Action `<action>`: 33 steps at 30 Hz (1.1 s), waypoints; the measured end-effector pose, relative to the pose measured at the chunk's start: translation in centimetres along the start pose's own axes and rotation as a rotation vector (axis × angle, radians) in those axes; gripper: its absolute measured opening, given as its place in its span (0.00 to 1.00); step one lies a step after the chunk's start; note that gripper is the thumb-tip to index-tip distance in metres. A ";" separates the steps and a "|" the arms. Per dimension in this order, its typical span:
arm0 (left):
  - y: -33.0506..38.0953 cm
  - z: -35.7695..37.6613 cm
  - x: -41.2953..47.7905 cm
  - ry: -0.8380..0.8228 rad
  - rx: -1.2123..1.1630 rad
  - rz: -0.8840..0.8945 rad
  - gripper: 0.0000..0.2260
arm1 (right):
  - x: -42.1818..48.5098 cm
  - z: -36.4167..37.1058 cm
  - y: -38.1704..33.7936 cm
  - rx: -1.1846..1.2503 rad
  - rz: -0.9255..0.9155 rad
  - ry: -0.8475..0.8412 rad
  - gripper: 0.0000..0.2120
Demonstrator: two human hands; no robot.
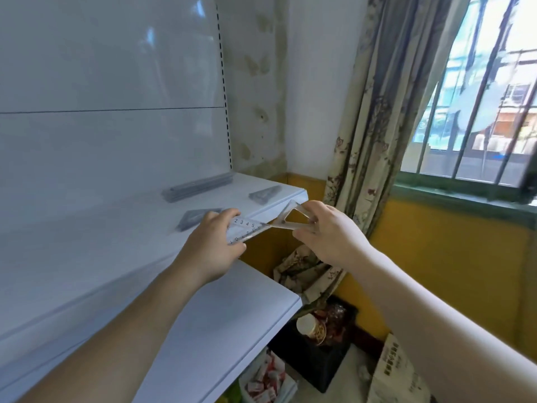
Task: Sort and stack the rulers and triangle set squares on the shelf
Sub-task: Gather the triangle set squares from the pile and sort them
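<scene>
My left hand (213,245) grips a clear ruler (245,229) with printed numbers, just off the front edge of the white shelf (122,245). My right hand (325,231) pinches a clear triangle set square (290,218) beside it, and the square's tip touches the ruler's end. On the shelf lie a stack of rulers (197,186) at the back, a small pile of set squares (266,194) at the right end, and another pile of clear pieces (194,218) right behind my left hand.
A lower white shelf (232,312) juts out under my left forearm. A flowered curtain (369,117) and a barred window (476,106) are to the right. A dark crate (319,350) with a cup, boxes and a paper bag (395,373) sit on the floor below.
</scene>
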State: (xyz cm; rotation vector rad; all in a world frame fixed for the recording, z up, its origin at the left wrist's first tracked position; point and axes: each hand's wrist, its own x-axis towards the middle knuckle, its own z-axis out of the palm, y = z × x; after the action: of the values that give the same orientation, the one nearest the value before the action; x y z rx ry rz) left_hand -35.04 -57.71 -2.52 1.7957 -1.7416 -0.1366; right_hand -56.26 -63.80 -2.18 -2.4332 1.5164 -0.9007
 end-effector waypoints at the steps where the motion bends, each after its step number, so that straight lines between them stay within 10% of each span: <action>1: -0.4 0.4 1.2 0.007 0.011 -0.013 0.27 | 1.5 0.7 0.5 -0.006 -0.005 -0.009 0.25; 12: -2.8 2.8 11.9 0.074 0.113 -0.101 0.29 | 15.7 5.7 4.9 0.063 -0.042 -0.106 0.29; 24: -2.6 5.1 14.9 0.248 0.277 -0.299 0.28 | 26.3 8.5 7.1 0.030 -0.449 -0.695 0.26; 33: -1.4 6.0 14.1 0.254 0.337 -0.489 0.28 | 29.5 9.6 7.6 -0.062 -0.742 -0.814 0.26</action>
State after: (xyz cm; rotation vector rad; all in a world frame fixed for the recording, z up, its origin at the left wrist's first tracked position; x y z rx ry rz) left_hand -34.98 -73.09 -3.16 2.3432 -1.1744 0.1903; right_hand -47.56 -94.47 -0.82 -2.8670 0.3690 0.1414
